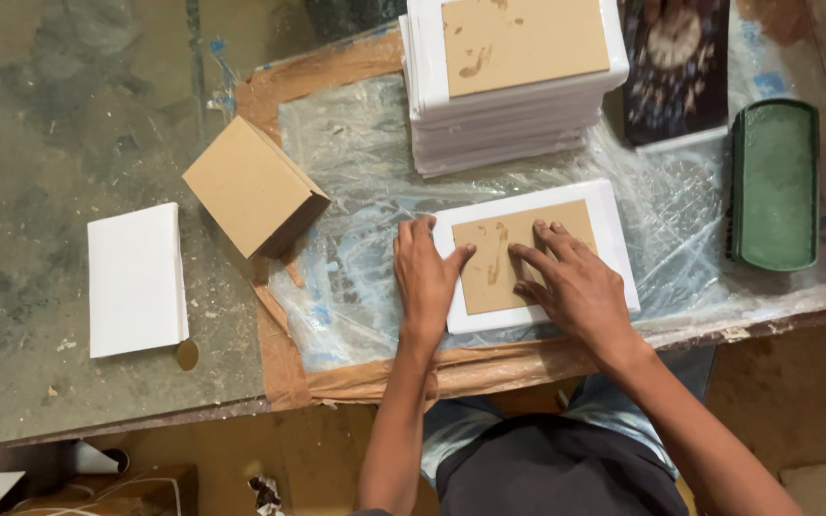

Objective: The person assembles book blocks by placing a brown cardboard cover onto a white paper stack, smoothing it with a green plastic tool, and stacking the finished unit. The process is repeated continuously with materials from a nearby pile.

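Observation:
A white rectangular cover (614, 225) lies flat on a plastic sheet (356, 162), with a brown cardboard panel (489, 277) set in its middle. My left hand (424, 277) rests at the cover's left edge, thumb on the cardboard. My right hand (571, 282) presses flat on the cardboard and the cover's lower right part, fingers spread. Neither hand grips anything.
A stack of similar white covers (509, 115) with cardboard on top stands behind. A small cardboard box (252, 186) and a white board (136, 279) lie to the left. A green tray (774, 186) and a dark printed sheet (676, 72) are at right. The table's front edge runs just below my hands.

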